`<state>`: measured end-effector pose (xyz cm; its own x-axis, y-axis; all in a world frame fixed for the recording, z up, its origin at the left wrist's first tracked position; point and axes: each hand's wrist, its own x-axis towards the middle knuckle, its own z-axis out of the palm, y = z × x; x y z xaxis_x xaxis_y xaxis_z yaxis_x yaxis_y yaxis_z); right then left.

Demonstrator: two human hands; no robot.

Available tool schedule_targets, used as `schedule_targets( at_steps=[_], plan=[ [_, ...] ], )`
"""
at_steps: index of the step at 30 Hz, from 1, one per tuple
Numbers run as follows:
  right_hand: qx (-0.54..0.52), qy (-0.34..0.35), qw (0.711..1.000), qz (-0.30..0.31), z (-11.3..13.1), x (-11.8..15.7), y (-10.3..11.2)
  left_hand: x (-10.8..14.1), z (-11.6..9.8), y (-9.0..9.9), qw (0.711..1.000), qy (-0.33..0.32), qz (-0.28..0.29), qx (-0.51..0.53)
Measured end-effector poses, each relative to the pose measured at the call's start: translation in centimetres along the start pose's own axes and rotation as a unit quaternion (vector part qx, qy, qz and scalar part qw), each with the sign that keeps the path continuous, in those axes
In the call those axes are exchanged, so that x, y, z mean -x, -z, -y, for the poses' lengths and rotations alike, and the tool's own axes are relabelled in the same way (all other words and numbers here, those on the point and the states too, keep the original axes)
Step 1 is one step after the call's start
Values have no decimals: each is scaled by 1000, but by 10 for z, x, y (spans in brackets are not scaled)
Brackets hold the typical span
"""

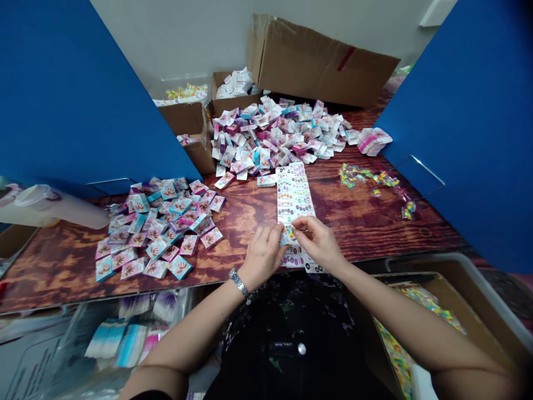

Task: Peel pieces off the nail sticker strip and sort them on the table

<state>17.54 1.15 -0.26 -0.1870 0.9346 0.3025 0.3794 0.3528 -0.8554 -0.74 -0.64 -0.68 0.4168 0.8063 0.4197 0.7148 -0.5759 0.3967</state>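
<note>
Pinching a small colourful item in the nearly closed fingers of left hand and right hand, above printed sheets, with strewn boxes at nine o'clock and clear packets at two.

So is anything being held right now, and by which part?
Yes. The left hand holds a small box by its left side. The right hand is at a bright packet against it; its exact hold is too small to tell.
</note>
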Motion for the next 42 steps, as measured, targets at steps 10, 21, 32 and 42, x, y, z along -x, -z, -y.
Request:
schedule_targets(
  at_steps=[10, 21, 32, 42],
  plan=[
    [-21, -27, 999, -22, 10, 8, -12, -4, -5, -4, 999, -18, -17, -33],
    [112, 96, 985, 90, 16, 7, 21, -7, -1, 3, 997, 13, -8, 70],
    [81, 39, 996, -2, 10, 9, 4, -4, -6, 0, 985, 54, 4, 166],
    [-25, -44, 997, -58, 19, 19, -11, -4, -8, 0, 986, 26, -29, 161]
  ],
)
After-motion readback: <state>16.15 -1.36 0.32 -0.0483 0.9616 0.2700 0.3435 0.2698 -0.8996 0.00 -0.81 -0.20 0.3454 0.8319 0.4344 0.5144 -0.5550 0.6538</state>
